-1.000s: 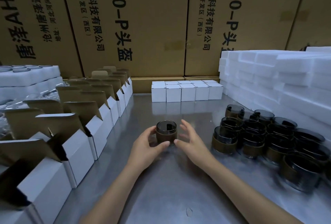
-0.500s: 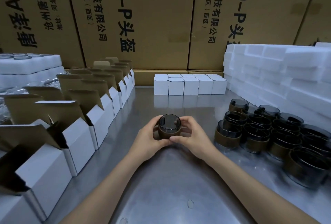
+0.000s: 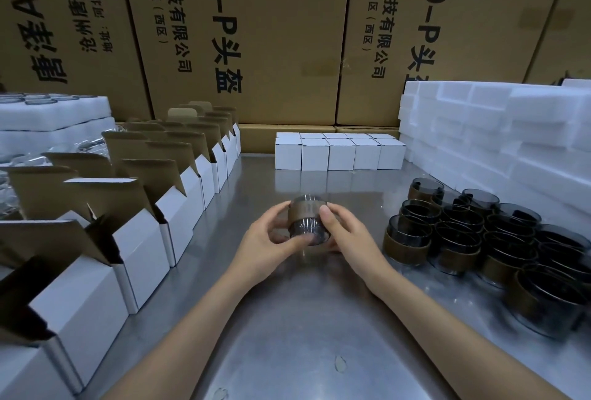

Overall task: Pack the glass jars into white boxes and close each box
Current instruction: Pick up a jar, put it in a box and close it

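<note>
Five closed boxes (image 3: pixel 340 154) stand at the table's far edge. Both hands, left hand (image 3: pixel 265 241) and right hand (image 3: pixel 347 233), grip one glass jar (image 3: pixel 307 219) mid-table. Many jars (image 3: pixel 473 239) and open boxes (image 3: pixel 140 239) remain unpacked.

The tabletop (image 3: pixel 287 335) is brushed metal, smooth and dully reflective, mirroring the closed white boxes (image 3: pixel 339 153) at its far end. Those boxes are matt white card, and the open boxes (image 3: pixel 140 249) along the left show raw brown card inside their raised flaps. The jar (image 3: pixel 307 219) held in both hands is smoky, glossy glass with a matt brown band wrapped round its middle, and the cluster of jars (image 3: pixel 479 239) on the right looks the same. The white blocks (image 3: pixel 499 131) stacked on the right look like soft, matt foam. The big cartons (image 3: pixel 281 47) behind are plain brown corrugated cardboard printed in black.
</note>
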A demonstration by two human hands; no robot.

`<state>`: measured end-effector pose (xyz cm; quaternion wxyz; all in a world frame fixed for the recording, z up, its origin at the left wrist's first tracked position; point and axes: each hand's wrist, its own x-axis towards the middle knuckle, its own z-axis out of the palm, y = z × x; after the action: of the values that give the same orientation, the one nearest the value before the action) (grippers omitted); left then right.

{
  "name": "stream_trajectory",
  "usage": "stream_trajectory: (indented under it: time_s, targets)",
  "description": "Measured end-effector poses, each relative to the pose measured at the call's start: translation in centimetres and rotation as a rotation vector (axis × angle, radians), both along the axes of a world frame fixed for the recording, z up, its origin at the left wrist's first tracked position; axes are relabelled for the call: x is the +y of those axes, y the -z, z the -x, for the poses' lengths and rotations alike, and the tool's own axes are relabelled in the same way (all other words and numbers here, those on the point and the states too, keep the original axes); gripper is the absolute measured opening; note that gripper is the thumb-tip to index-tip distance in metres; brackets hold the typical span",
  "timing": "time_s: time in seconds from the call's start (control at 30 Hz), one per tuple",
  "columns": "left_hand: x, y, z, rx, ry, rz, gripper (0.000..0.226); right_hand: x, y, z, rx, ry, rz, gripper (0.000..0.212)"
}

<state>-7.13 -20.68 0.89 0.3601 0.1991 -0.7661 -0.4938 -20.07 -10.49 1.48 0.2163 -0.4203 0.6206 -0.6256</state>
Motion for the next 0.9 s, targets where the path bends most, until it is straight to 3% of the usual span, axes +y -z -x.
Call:
stream_trajectory:
  time_s: [0.2,0.43,0.6,0.73,0.9]
  targets:
    - [0.12,-0.33,0.04,-0.031,-0.111,-0.184,0.051,0.16,0.11,0.0,0.015,-0.076,-0.035,0.038]
    - [-0.14,-0.21,0.13,-0.06,-0.103,-0.211,0.066,0.13,0.15,-0.15,0.03,-0.055,-0.062,0.033]
    - [-0.27,-0.02,0.03,-0.014,-0.042,-0.146,0.058,0.5,-0.13,-0.24,-0.026,-0.126,0.017,0.032]
    - [-0.47,0.25,-0.03,0.032,-0.009,-0.06,0.06,0.49,-0.19,-0.04,-0.016,-0.183,0.029,0.057]
    - [-0.7,0.35,0.12,0.081,-0.006,-0.054,0.064,0.46,0.16,0.25,0.013,-0.196,0.046,0.058]
